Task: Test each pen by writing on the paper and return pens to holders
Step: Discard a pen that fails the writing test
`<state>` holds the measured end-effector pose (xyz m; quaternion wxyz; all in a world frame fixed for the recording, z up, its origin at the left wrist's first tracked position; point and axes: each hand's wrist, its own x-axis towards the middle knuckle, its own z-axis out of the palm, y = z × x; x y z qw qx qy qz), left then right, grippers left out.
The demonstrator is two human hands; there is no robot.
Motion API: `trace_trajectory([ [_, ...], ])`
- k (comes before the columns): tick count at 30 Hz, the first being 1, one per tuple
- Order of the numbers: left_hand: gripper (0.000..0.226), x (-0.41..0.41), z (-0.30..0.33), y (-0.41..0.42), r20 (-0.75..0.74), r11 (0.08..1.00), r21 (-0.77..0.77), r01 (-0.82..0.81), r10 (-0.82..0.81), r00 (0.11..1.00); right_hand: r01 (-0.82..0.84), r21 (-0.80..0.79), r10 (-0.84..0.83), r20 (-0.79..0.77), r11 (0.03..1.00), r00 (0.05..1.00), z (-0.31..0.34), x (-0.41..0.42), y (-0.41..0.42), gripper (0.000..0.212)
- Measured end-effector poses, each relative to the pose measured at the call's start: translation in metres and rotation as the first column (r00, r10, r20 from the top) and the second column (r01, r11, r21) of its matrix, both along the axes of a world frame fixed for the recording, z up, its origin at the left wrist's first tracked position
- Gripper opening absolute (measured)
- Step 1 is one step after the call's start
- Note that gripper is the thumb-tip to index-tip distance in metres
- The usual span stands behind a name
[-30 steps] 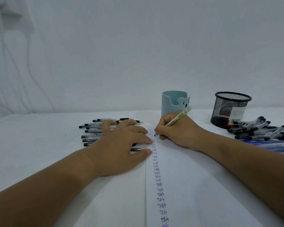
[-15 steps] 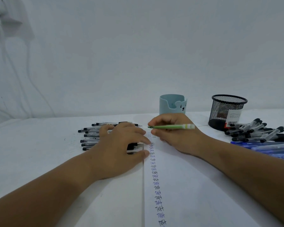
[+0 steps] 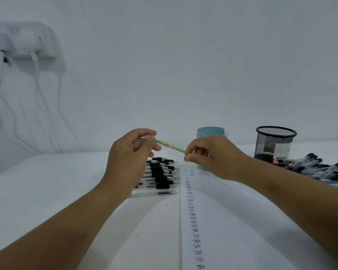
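Both hands are raised above the table and hold one green pen [image 3: 169, 146] between them. My left hand [image 3: 132, 152] pinches its left end, my right hand [image 3: 209, 154] pinches its right end. Below them lies the white paper [image 3: 232, 221] with a column of the word "Test" down its left edge. A row of black-grip pens [image 3: 161, 173] lies left of the paper, partly hidden by my left hand. The pale blue holder [image 3: 211, 132] stands behind my right hand, half covered. A black mesh holder [image 3: 274, 142] stands further right.
A pile of black-capped pens [image 3: 316, 168] lies on the table right of the mesh holder, with blue pens at the frame edge. A white power strip [image 3: 25, 41] with hanging cables is on the wall at upper left. The wall runs close behind the table.
My right hand stopped writing and lifted the green pen off the paper. My left hand left the paper and rose to take the pen's other end. The view tilted up.
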<state>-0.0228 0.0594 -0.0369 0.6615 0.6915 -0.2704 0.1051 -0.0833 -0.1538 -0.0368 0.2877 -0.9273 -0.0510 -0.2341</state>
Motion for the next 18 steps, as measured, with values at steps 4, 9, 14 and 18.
trace_trajectory([
  [4,0.014,-0.008,0.018,0.003,-0.073,0.999,-0.037,0.039,-0.042,0.996,0.016,0.136,-0.019,0.024,0.991,1.000,0.048,-0.032,-0.022,0.014],
  [9,0.014,-0.052,0.044,-0.025,-0.048,0.984,-0.034,0.172,-0.174,0.984,-0.009,0.422,-0.094,0.222,0.907,0.971,0.065,-0.113,-0.044,0.010],
  [14,0.011,-0.126,0.040,-0.084,-0.034,0.942,-0.026,0.334,-0.335,0.942,0.046,0.557,-0.270,0.327,0.829,0.906,0.038,-0.226,-0.073,0.010],
  [18,0.011,-0.196,0.019,-0.140,-0.029,0.844,0.146,0.517,-0.519,0.854,0.204,0.638,-0.488,0.305,0.742,0.818,-0.001,-0.330,-0.097,0.011],
])
